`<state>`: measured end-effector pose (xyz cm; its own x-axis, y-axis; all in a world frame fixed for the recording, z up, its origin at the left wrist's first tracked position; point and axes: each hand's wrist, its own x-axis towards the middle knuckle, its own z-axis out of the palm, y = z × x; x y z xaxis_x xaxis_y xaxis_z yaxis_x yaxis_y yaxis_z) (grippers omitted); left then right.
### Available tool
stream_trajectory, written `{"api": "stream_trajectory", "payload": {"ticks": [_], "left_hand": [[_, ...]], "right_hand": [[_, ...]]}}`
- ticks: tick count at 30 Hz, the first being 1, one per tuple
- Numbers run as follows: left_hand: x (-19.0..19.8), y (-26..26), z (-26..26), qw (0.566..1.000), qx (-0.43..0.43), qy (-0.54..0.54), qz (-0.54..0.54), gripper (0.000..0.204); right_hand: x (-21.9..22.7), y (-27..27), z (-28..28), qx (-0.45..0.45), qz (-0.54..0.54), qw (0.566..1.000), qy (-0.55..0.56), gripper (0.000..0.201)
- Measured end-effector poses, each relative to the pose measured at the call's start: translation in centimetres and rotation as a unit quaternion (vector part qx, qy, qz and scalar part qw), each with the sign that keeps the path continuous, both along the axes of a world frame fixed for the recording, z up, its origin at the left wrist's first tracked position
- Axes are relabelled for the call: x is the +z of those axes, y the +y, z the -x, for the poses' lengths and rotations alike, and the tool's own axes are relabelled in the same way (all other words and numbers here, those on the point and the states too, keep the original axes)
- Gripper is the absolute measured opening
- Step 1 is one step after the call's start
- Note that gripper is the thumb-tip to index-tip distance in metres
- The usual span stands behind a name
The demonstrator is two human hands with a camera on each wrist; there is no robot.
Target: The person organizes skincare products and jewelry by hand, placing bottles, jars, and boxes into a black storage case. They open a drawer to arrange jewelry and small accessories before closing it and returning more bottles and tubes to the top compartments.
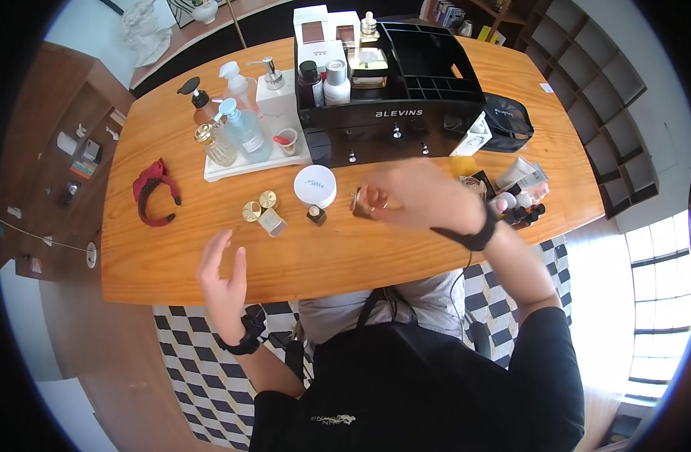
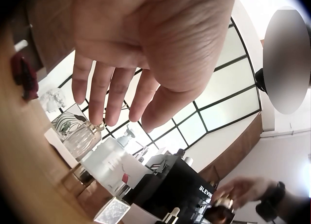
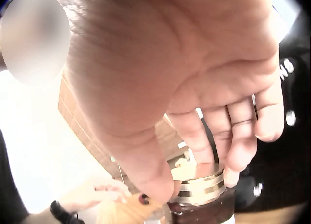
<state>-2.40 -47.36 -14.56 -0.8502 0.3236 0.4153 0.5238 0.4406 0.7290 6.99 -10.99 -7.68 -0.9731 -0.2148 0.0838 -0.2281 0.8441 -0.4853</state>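
Observation:
My right hand is over the table's middle, in front of the black organizer. In the right wrist view its thumb and fingers grip the gold-banded lid of a dark brown cosmetic jar. My left hand hovers at the table's front edge, fingers spread and holding nothing; its palm shows in the left wrist view. Between the hands stand a white round jar, a small dark square bottle, a clear squarish bottle and two gold-topped containers.
A black organizer full of bottles and boxes stands at the back. A white tray with pump bottles is left of it. A red headband lies far left. Tubes and small bottles crowd the right, below a black pouch.

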Motion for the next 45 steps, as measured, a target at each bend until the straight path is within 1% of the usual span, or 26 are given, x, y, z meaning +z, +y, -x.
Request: {"api": "stream_trajectory", "payload": {"ticks": [2, 4, 7, 8, 10, 11, 13, 14, 16, 17, 18, 20, 21, 26, 27, 31, 33, 34, 36, 38, 39, 40, 42, 43, 44, 45], "left_hand": [[0.0, -0.4, -0.1, 1.000, 0.007, 0.005, 0.011, 0.031], [-0.2, -0.7, 0.0, 0.999, -0.009, 0.014, 0.028, 0.030], [-0.3, -0.5, -0.4, 0.999, -0.001, 0.014, 0.034, 0.030], [-0.3, -0.5, -0.5, 0.999, -0.002, 0.015, 0.034, 0.030], [-0.5, -0.6, -0.7, 1.000, -0.001, 0.003, 0.020, 0.030], [-0.5, -0.9, -0.8, 1.000, 0.000, 0.004, 0.020, 0.030], [-0.6, -1.4, -1.0, 1.000, -0.002, -0.001, 0.024, 0.029], [-0.7, -1.7, -1.0, 1.000, -0.001, 0.000, 0.023, 0.029], [-1.0, -2.4, -1.1, 1.000, 0.009, -0.004, 0.029, 0.030], [-1.0, -2.6, -1.2, 1.000, 0.009, -0.004, 0.029, 0.030], [-1.0, -2.8, -1.2, 0.999, 0.011, -0.010, 0.032, 0.029], [-1.1, -3.0, -1.2, 0.999, 0.012, -0.017, 0.037, 0.029], [-1.1, -3.1, -1.2, 0.999, 0.016, -0.014, 0.036, 0.029], [-1.6, -2.8, -1.3, 0.999, 0.027, -0.012, 0.026, 0.030], [-1.6, -2.6, -1.2, 0.999, 0.019, -0.017, 0.022, 0.030], [-1.1, -1.9, -1.1, 0.999, -0.001, -0.032, 0.027, 0.031], [-1.0, -1.9, -0.8, 0.998, -0.006, -0.020, 0.051, 0.031], [-1.0, -1.9, -0.6, 0.997, -0.012, -0.007, 0.073, 0.032], [0.0, -1.6, 0.3, 0.995, -0.027, -0.018, 0.095, 0.033], [0.5, -1.0, 1.7, 0.992, -0.044, -0.024, 0.117, 0.035], [0.3, -0.8, 2.5, 0.988, -0.059, 0.006, 0.145, 0.039], [0.2, -0.5, 3.3, 0.981, -0.075, 0.037, 0.173, 0.044], [0.4, 0.3, 4.4, 0.976, -0.079, 0.034, 0.203, 0.048], [0.5, 0.5, 4.8, 0.969, -0.082, 0.029, 0.230, 0.052], [0.0, 0.7, 5.2, 0.969, -0.088, 0.034, 0.230, 0.052], [-0.7, 1.0, 5.8, 0.965, -0.098, 0.050, 0.237, 0.051]], "right_hand": [[4.1, 1.1, 0.3, -0.020, 0.007, 0.999, 0.046, 0.011], [7.8, 2.6, 1.1, -0.027, -0.060, 0.984, 0.167, 0.013], [10.7, 4.8, 4.6, -0.049, -0.119, 0.965, 0.230, 0.014], [11.1, 5.4, 5.8, -0.045, -0.133, 0.965, 0.224, 0.015], [10.2, 6.5, 8.2, -0.032, -0.186, 0.949, 0.252, 0.017], [9.8, 6.9, 9.4, -0.031, -0.186, 0.949, 0.253, 0.017], [9.0, 7.3, 11.2, -0.042, -0.215, 0.969, 0.112, 0.022], [8.4, 7.4, 11.8, -0.042, -0.216, 0.969, 0.113, 0.022], [7.8, 7.2, 12.6, -0.047, -0.204, 0.976, 0.053, 0.020], [8.2, 6.9, 12.7, -0.045, -0.221, 0.974, 0.011, 0.028], [8.0, 6.9, 12.8, -0.045, -0.221, 0.974, 0.011, 0.028], [7.5, 7.0, 13.0, -0.018, -0.239, 0.970, 0.050, 0.024], [7.3, 7.2, 13.1, -0.018, -0.238, 0.970, 0.048, 0.024], [6.9, 7.5, 13.6, -0.005, -0.244, 0.964, 0.107, 0.032], [6.8, 7.5, 13.6, -0.008, -0.241, 0.966, 0.098, 0.035], [7.4, 6.7, 12.9, -0.024, -0.250, 0.966, 0.067, 0.033], [7.4, 6.4, 11.9, -0.030, -0.261, 0.936, 0.234, 0.024], [7.9, 5.1, 11.3, -0.027, -0.259, 0.937, 0.233, 0.024], [8.8, 0.9, 9.4, -0.011, -0.201, 0.941, 0.272, 0.015], [7.0, -3.4, 8.3, 0.006, -0.221, 0.941, 0.257, 0.008], [6.1, -5.5, 7.8, 0.046, -0.244, 0.947, 0.203, 0.009], [5.0, -7.4, 7.7, 0.084, -0.265, 0.949, 0.148, 0.011], [0.9, -9.9, 8.9, 0.120, -0.234, 0.955, 0.135, 0.012], [-0.9, -11.1, 9.5, 0.124, -0.249, 0.952, 0.128, 0.013], [-2.5, -12.2, 10.4, 0.126, -0.265, 0.948, 0.121, 0.015], [-4.6, -13.1, 11.9, 0.125, -0.262, 0.953, 0.088, 0.017]]}}
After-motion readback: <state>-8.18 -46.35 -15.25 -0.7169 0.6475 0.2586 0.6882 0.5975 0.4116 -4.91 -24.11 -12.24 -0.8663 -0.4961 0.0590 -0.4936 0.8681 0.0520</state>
